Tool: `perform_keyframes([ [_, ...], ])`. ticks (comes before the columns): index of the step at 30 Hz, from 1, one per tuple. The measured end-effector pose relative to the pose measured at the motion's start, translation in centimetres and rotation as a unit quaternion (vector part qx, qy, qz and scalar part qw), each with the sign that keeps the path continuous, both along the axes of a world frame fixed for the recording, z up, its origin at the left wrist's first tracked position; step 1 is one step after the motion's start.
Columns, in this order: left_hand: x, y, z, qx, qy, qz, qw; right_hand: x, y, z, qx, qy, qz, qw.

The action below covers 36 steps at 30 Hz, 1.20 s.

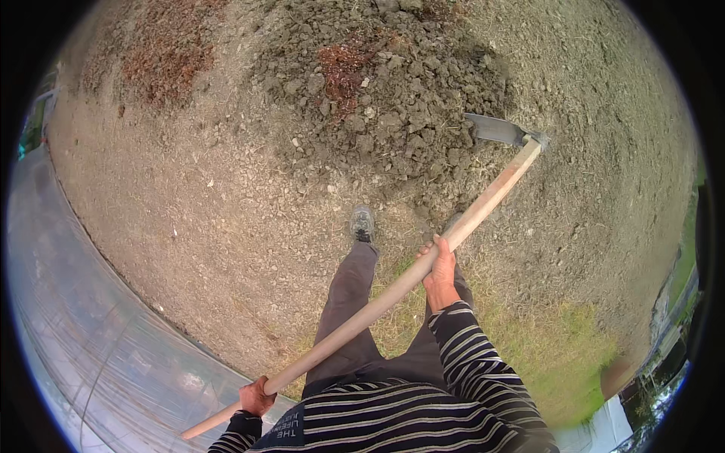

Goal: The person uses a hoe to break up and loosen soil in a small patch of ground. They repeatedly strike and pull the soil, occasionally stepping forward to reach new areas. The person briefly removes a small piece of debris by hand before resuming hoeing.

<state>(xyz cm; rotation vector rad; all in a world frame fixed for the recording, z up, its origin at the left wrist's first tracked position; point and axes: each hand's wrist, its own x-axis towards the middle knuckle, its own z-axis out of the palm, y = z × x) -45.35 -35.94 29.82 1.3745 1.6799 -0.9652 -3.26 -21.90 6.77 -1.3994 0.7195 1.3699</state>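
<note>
A hoe with a long wooden handle (pixel 362 315) slants across my body from lower left to upper right. My right hand (pixel 440 273) is wrapped round the handle around its middle, in front of my right leg. Lower down, near the butt end, my left hand (pixel 257 397) grips the same handle beside my hip. The grey metal blade (pixel 496 129) points left from the handle's far end, at the right edge of a heap of broken brown soil (pixel 408 106). Whether the blade touches the soil, I cannot tell.
A reddish-brown patch (pixel 343 72) lies on the heap, and another reddish mound (pixel 168 64) is at the far left. Clear plastic sheeting (pixel 113 340) runs along the left. My shoe (pixel 362 223) stands just short of the heap. Green grass (pixel 559 355) grows at the lower right.
</note>
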Motion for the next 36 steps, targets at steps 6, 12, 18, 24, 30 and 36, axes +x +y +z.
perform_keyframes([
  [6, -3.9, -1.0, -2.6, -0.021, -0.025, -0.030, 0.999, -1.4, -1.0, 0.4, 0.008, -0.017, 0.012, 1.000],
  [12, 2.0, 4.5, -8.9, 0.093, -0.189, 0.014, 0.978, 2.8, 4.0, 8.5, 0.080, -0.240, 0.002, 0.967],
  [18, 5.7, 4.6, -9.2, 0.104, -0.236, 0.037, 0.965, 5.9, 5.4, 9.1, 0.079, -0.326, 0.037, 0.941],
  [24, 5.2, -2.7, 0.8, -0.058, -0.074, 0.080, 0.992, -1.6, -1.2, 0.2, -0.094, -0.134, 0.136, 0.977],
  [30, 7.2, -11.8, 1.6, -0.073, -0.048, 0.112, 0.990, 1.7, -4.4, 0.6, -0.024, -0.105, 0.138, 0.985],
  [36, 8.2, -20.2, 1.9, -0.021, -0.086, 0.129, 0.988, 2.3, -5.0, 4.6, -0.083, -0.084, 0.162, 0.980],
])
